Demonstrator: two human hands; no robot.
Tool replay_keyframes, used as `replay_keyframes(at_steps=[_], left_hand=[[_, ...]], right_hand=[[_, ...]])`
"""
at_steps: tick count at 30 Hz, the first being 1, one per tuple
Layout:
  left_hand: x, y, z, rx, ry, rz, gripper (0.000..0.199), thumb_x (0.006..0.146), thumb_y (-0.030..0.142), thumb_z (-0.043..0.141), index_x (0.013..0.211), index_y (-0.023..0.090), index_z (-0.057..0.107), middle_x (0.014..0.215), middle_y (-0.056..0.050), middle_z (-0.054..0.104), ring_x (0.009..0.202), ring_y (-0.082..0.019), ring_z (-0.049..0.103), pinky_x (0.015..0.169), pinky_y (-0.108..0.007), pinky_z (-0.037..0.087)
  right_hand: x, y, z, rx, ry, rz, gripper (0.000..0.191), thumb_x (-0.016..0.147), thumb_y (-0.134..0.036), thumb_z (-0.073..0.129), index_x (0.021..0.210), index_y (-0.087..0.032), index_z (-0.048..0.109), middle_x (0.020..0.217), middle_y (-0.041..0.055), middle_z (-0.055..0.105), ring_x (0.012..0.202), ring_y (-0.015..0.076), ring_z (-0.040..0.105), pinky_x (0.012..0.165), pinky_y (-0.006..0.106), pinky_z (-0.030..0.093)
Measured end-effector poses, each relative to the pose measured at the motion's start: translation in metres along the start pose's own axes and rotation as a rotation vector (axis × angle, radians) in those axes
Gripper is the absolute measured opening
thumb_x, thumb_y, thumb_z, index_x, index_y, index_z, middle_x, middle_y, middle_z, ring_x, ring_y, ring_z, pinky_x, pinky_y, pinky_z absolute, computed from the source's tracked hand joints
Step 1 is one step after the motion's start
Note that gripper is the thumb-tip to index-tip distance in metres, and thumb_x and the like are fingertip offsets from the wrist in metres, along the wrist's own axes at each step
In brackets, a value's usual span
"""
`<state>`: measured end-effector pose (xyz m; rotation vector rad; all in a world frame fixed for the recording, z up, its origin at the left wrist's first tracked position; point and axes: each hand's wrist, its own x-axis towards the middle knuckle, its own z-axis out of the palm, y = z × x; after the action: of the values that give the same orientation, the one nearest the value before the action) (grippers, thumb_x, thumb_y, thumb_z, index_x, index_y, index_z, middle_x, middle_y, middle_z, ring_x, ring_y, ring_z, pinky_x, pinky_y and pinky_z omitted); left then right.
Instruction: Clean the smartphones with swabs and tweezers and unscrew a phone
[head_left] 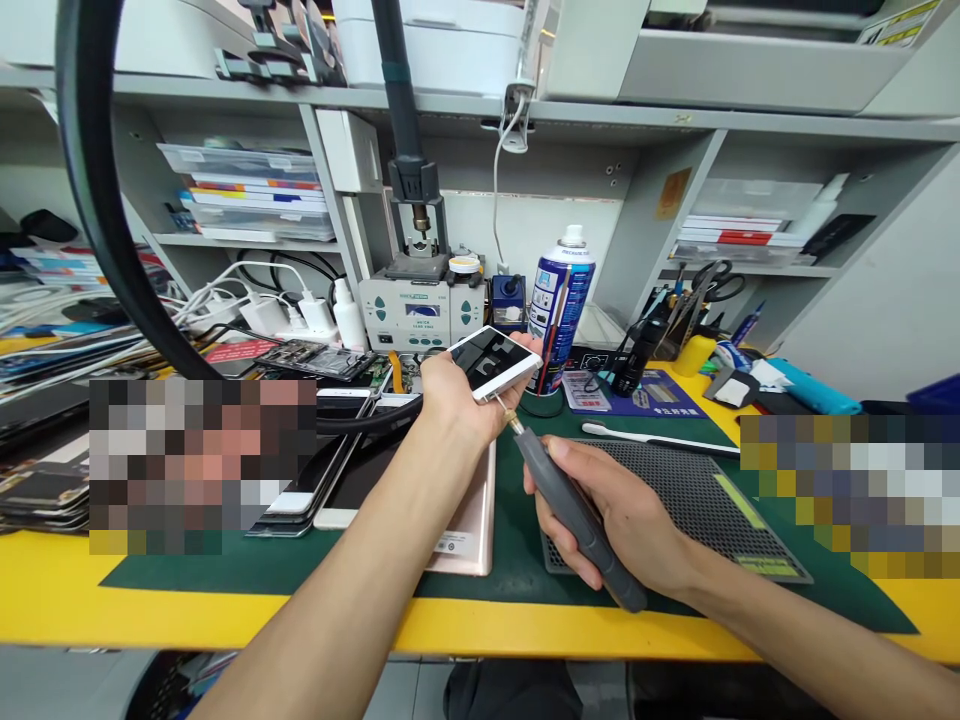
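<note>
In my left hand (448, 385) lies a white smartphone (496, 362), tilted, its dark screen facing up and its lower edge toward me. My right hand (619, 510) is closed around a thick grey screwdriver (574, 515) with a brass-coloured collar and a thin shaft. The shaft's tip meets or nearly meets the phone's lower edge; whether it sits in a screw is too small to tell. Both hands are above a green mat (517, 545). Below my left wrist lies a pale pink tablet (480, 535), partly hidden by my forearm.
A blue spray can (561, 305) stands just behind the phone. To the right are a grey perforated pad (675, 490) and a white toothbrush (652, 437). A grey-white machine (424, 312) stands at the back. A black flexible arm (97, 180) curves down at left, near stacked phones (300, 500).
</note>
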<state>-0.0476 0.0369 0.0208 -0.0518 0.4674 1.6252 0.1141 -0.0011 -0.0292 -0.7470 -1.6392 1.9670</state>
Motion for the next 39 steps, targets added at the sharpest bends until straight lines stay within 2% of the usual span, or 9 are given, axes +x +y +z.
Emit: replay_keyframes(at_steps=[5, 9, 15, 21, 25, 28, 32, 35, 39], left_hand=[[0.001, 0.003, -0.001, 0.05, -0.009, 0.032, 0.047, 0.094, 0.032, 0.023, 0.105, 0.004, 0.06, 0.081, -0.02, 0.064, 0.064, -0.029, 0.068, 0.048, -0.044, 0.057], [-0.001, 0.01, 0.0, 0.132, -0.089, 0.055, 0.042, 0.092, 0.035, 0.029, 0.095, 0.008, 0.061, 0.082, -0.019, 0.064, 0.065, -0.029, 0.066, 0.053, -0.046, 0.057], [-0.008, 0.018, 0.003, 0.171, -0.23, -0.011, 0.038, 0.092, 0.047, 0.044, 0.08, 0.014, 0.056, 0.066, -0.008, 0.056, 0.056, -0.02, 0.058, 0.05, -0.033, 0.054], [-0.008, 0.018, 0.002, 0.225, -0.211, -0.127, 0.048, 0.086, 0.06, 0.057, 0.076, 0.014, 0.052, 0.055, 0.003, 0.044, 0.04, -0.007, 0.044, 0.031, -0.015, 0.038], [-0.004, 0.018, 0.002, 0.299, -0.15, -0.12, 0.051, 0.082, 0.061, 0.064, 0.068, 0.014, 0.05, 0.053, 0.004, 0.047, 0.036, -0.005, 0.046, 0.029, -0.014, 0.042], [-0.003, 0.02, 0.002, 0.288, -0.161, -0.115, 0.04, 0.088, 0.047, 0.065, 0.078, 0.009, 0.059, 0.059, -0.001, 0.058, 0.04, -0.007, 0.057, 0.031, -0.014, 0.047], [-0.005, 0.024, 0.001, 0.231, -0.296, -0.068, 0.016, 0.094, 0.019, 0.057, 0.1, 0.006, 0.064, 0.077, -0.007, 0.07, 0.057, -0.013, 0.07, 0.038, -0.016, 0.055], [-0.008, 0.024, 0.002, 0.181, -0.347, -0.05, 0.024, 0.095, 0.011, 0.049, 0.113, 0.001, 0.061, 0.084, -0.013, 0.072, 0.067, -0.017, 0.073, 0.052, -0.02, 0.061], [-0.01, 0.017, 0.003, 0.09, -0.331, -0.033, 0.036, 0.095, 0.01, 0.043, 0.126, -0.006, 0.052, 0.096, -0.022, 0.072, 0.083, -0.025, 0.075, 0.07, -0.031, 0.065]], right_hand=[[-0.001, -0.004, 0.0, 0.027, -0.031, 0.016, 0.045, 0.099, -0.055, 0.035, 0.085, -0.016, 0.055, 0.052, -0.0035, 0.052, 0.031, 0.0068, 0.04, 0.038, 0.019, 0.035], [-0.004, -0.007, -0.003, -0.006, -0.002, -0.055, 0.045, 0.099, -0.054, 0.034, 0.089, -0.015, 0.056, 0.054, -0.0028, 0.053, 0.033, 0.0073, 0.042, 0.039, 0.019, 0.035], [-0.007, -0.006, -0.007, -0.03, 0.038, -0.102, 0.046, 0.099, -0.057, 0.034, 0.092, -0.016, 0.055, 0.055, -0.0031, 0.053, 0.034, 0.008, 0.043, 0.037, 0.019, 0.034], [-0.008, -0.004, -0.006, -0.178, 0.009, -0.172, 0.045, 0.1, -0.057, 0.034, 0.092, -0.017, 0.052, 0.058, -0.0039, 0.053, 0.036, 0.0067, 0.041, 0.04, 0.019, 0.035], [-0.01, -0.004, -0.007, -0.273, 0.014, -0.196, 0.045, 0.1, -0.057, 0.035, 0.091, -0.017, 0.052, 0.061, -0.004, 0.053, 0.039, 0.006, 0.043, 0.043, 0.02, 0.037], [-0.011, -0.004, -0.008, -0.26, 0.017, -0.194, 0.045, 0.101, -0.057, 0.034, 0.094, -0.017, 0.053, 0.061, -0.0043, 0.053, 0.039, 0.0059, 0.042, 0.041, 0.019, 0.035], [-0.012, -0.004, -0.01, -0.235, 0.006, -0.21, 0.044, 0.101, -0.057, 0.033, 0.097, -0.017, 0.052, 0.062, -0.0043, 0.052, 0.04, 0.0063, 0.042, 0.041, 0.019, 0.034], [-0.013, -0.004, -0.01, -0.246, -0.002, -0.238, 0.042, 0.101, -0.056, 0.032, 0.098, -0.018, 0.051, 0.062, -0.0043, 0.051, 0.042, 0.0072, 0.041, 0.042, 0.02, 0.034], [-0.013, -0.004, -0.009, -0.299, 0.016, -0.269, 0.041, 0.102, -0.055, 0.031, 0.091, -0.02, 0.047, 0.063, -0.0045, 0.051, 0.044, 0.0073, 0.041, 0.046, 0.021, 0.034]])
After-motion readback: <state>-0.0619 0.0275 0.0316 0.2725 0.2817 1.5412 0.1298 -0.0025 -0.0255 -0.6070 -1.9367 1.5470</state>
